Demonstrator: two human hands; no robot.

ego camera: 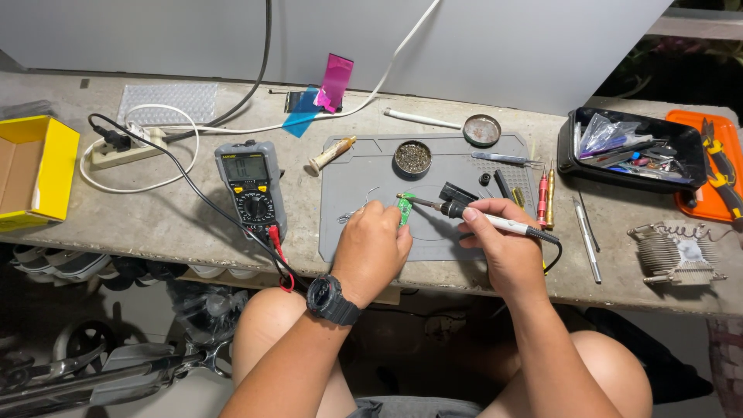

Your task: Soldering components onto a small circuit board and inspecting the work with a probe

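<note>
My left hand (373, 248), with a black watch on the wrist, pinches a small green circuit board (404, 209) upright over a grey work mat (348, 166). A thin solder wire (357, 209) curls out to the left of that hand. My right hand (507, 244) grips a soldering iron (472, 214) like a pen. Its metal tip touches the top of the green board.
A multimeter (251, 186) with red and black leads lies left of the mat. On the mat sit a round tin of brass wool (413, 157), tweezers (507, 159) and small screwdrivers (545, 197). A black parts tray (631, 151), orange tray (716, 166), heatsink (677, 251), power strip (124, 147) and yellow box (35, 174) surround it.
</note>
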